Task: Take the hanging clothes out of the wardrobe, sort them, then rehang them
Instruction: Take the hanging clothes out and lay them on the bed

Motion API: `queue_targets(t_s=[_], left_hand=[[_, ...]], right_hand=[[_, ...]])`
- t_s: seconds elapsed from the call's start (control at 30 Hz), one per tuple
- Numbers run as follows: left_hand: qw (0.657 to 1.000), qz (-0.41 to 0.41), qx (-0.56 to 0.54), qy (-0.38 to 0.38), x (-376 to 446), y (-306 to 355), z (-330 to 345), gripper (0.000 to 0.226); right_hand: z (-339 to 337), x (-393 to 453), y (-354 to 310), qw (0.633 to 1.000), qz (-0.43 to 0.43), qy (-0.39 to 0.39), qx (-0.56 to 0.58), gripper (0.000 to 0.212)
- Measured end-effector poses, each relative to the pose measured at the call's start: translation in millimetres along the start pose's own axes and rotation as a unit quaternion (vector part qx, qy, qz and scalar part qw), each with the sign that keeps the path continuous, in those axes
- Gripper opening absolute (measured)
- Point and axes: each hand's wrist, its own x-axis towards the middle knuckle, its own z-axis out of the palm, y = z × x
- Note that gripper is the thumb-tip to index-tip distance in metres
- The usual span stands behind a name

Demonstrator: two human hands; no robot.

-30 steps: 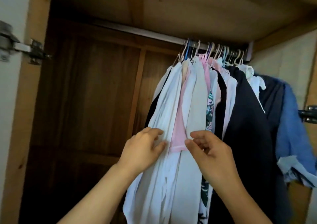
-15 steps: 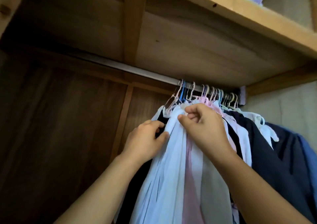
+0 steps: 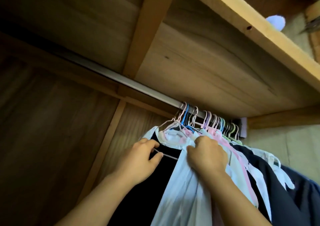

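Observation:
Several garments hang bunched at the right end of a metal rail point(image 3: 121, 82) on pink, blue and green hangers point(image 3: 206, 120). My left hand point(image 3: 138, 161) pinches the thin bar of a pale wire hanger point(image 3: 168, 156) that carries a black garment point(image 3: 152, 187) at the left of the bunch. My right hand point(image 3: 206, 156) is shut on the shoulder of a white garment point(image 3: 180, 194) just below the hanger hooks. Pink and white clothes point(image 3: 242, 172) and a dark navy garment point(image 3: 284, 194) hang further right.
The wooden wardrobe back panel point(image 3: 52, 130) fills the left, with the rail bare there. A wooden shelf point(image 3: 242, 24) runs overhead, and a pale purple item point(image 3: 275, 22) sits on it at the upper right. The wardrobe's right wall point(image 3: 280, 141) is beside the clothes.
Both hands rose from the middle of the garments to their shoulders by the hooks. My left hand moved onto a wire hanger's bar. The view tilted upward.

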Motion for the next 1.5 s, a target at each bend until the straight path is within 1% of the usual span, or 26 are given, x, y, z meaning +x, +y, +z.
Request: queue_targets(t_s=[0.07, 0.1, 0.23, 0.43, 0.6, 0.67, 0.73, 0.77, 0.8, 0.9, 0.93, 1.0, 1.13, 1.2, 1.23, 1.3, 1.33, 1.37, 1.4, 1.5], left_hand=[[1.000, 0.007, -0.008, -0.009, -1, -3, 4, 0.031], [1.000, 0.008, -0.006, -0.016, -2, -4, 4, 0.031], [1.000, 0.004, 0.012, 0.000, 0, -11, 4, 0.033], [1.000, -0.004, 0.009, 0.011, -1, -7, 7, 0.034], [0.999, -0.012, 0.006, 0.040, -8, -5, 10, 0.032], [0.999, -0.016, -0.001, 0.052, -11, -4, 12, 0.032], [0.997, -0.018, -0.006, 0.074, -16, -3, 12, 0.030], [0.996, -0.018, -0.003, 0.087, -19, -1, 11, 0.029], [0.995, -0.018, 0.003, 0.100, -21, 2, 10, 0.027], [0.990, -0.023, 0.021, 0.134, -32, 10, 5, 0.027], [0.990, -0.029, 0.026, 0.135, -36, 13, 3, 0.029], [0.991, -0.050, 0.036, 0.116, -45, 19, -2, 0.038], [0.992, -0.096, 0.079, 0.034, -67, 22, -10, 0.061], [0.990, -0.076, 0.120, 0.018, -83, 26, -18, 0.061], [0.992, -0.053, 0.115, 0.026, -91, 28, -24, 0.061], [0.997, -0.007, 0.065, 0.045, -113, 37, -36, 0.063], [0.996, 0.018, 0.065, 0.054, -125, 42, -40, 0.062], [0.994, 0.037, 0.083, 0.064, -137, 48, -42, 0.060], [0.991, 0.048, 0.103, 0.072, -147, 53, -43, 0.058], [0.988, 0.041, 0.118, 0.086, -186, 77, -35, 0.056]], right_hand=[[4, -2, 10, 1.000, 0.015, 0.013, 0.007, 0.021], [5, -4, 14, 0.999, 0.031, 0.018, 0.029, 0.020], [3, 5, 16, 0.990, 0.040, 0.060, 0.119, 0.022], [-11, 11, 12, 0.981, 0.002, 0.084, 0.176, 0.038], [-21, -7, 19, 0.974, -0.024, 0.103, 0.201, 0.044], [-23, -19, 29, 0.971, -0.028, 0.094, 0.220, 0.038], [-24, -32, 40, 0.969, -0.034, 0.072, 0.233, 0.019], [-25, -41, 47, 0.968, -0.032, 0.059, 0.242, 0.014], [-26, -50, 54, 0.965, -0.033, 0.047, 0.256, 0.014], [-29, -81, 76, 0.955, -0.051, 0.019, 0.293, 0.023], [-30, -92, 83, 0.952, -0.056, 0.009, 0.301, 0.023], [-33, -113, 98, 0.942, -0.066, -0.005, 0.328, 0.019], [-45, -152, 125, 0.906, -0.086, -0.025, 0.414, 0.022], [-54, -173, 140, 0.886, -0.087, -0.041, 0.454, 0.018], [-58, -181, 147, 0.879, -0.089, -0.044, 0.467, 0.015], [-67, -199, 164, 0.869, -0.089, -0.057, 0.484, 0.009], [-70, -208, 172, 0.867, -0.090, -0.066, 0.486, 0.007], [-72, -216, 180, 0.873, -0.090, -0.071, 0.475, 0.006], [-74, -222, 187, 0.885, -0.093, -0.070, 0.451, 0.011], [-88, -247, 208, 0.937, -0.124, -0.070, 0.319, 0.038]])
